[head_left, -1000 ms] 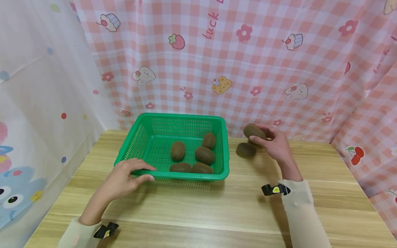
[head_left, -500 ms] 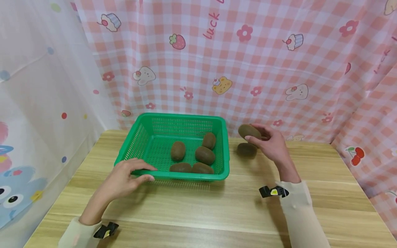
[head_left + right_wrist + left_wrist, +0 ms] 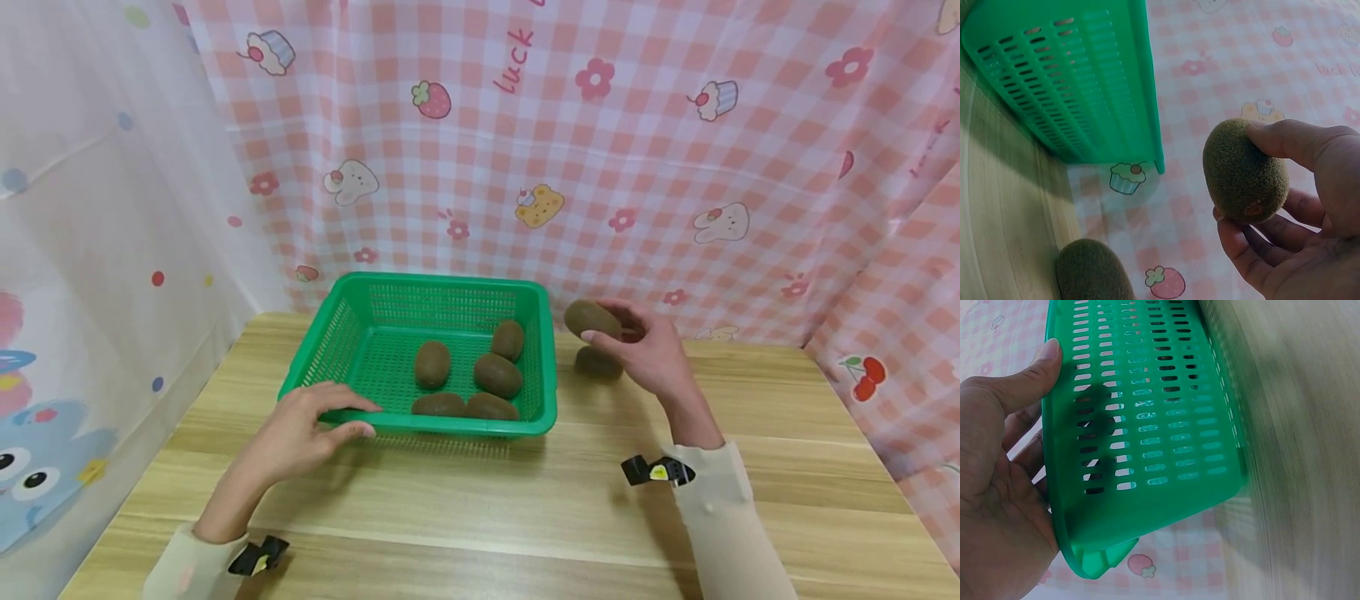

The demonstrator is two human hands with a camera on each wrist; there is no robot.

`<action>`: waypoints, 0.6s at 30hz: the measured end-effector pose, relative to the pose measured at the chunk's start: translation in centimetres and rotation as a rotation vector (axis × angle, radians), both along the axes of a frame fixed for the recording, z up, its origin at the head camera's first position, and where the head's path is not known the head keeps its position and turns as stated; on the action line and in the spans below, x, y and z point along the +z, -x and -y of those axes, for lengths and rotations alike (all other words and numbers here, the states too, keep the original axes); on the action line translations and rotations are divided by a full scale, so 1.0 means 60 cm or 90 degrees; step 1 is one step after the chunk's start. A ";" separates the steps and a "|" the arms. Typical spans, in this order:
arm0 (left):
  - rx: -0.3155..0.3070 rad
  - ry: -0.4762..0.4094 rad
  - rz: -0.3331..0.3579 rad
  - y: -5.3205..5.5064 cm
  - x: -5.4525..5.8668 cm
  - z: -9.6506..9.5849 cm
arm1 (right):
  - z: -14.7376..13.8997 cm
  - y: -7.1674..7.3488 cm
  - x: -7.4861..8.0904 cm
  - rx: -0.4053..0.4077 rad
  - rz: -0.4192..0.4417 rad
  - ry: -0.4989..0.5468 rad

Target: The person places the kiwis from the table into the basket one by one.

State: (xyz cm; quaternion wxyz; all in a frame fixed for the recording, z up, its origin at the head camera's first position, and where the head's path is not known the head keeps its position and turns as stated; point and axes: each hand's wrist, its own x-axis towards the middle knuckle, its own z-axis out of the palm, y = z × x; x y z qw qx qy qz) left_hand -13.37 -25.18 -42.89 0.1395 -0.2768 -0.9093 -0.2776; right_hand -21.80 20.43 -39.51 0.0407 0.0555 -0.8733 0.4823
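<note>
Kiwi (image 3: 1244,178), brown, fuzzy, oval, pinched by right fingers (image 3: 1242,253), left fingers (image 3: 339,397) gripping basket rim (image 3: 457,426)

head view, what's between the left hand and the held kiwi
The green basket, with five kiwis visible inside; the head view shows it.

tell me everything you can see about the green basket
The green basket is rectangular and open-topped, plastic by its look, with slotted walls, a perforated floor and a smooth, solid rim. It sits upright on the wooden table, near the back edge. Five kiwis lie inside, from about its middle to its right end, leaving the left part of the floor bare. The left hand holds the near rim toward its left corner.
</note>
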 end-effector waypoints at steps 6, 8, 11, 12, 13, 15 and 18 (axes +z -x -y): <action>0.000 -0.001 0.000 -0.001 0.003 -0.001 | 0.011 -0.004 0.004 0.015 -0.033 0.002; -0.001 -0.002 0.000 -0.002 0.003 -0.001 | 0.015 -0.007 0.006 0.017 -0.035 0.006; -0.004 -0.004 -0.002 -0.001 0.003 -0.002 | 0.021 -0.011 0.010 0.021 -0.042 0.008; -0.005 -0.005 -0.002 -0.001 0.003 -0.002 | 0.024 -0.012 0.011 0.026 -0.047 0.009; -0.005 -0.004 -0.003 -0.001 0.003 -0.002 | 0.026 -0.012 0.011 0.031 -0.052 0.010; -0.006 -0.004 -0.003 0.000 0.003 -0.002 | 0.031 -0.013 0.011 0.047 -0.063 0.009; -0.006 -0.003 -0.001 0.000 0.002 -0.002 | 0.035 -0.014 0.012 0.065 -0.078 0.009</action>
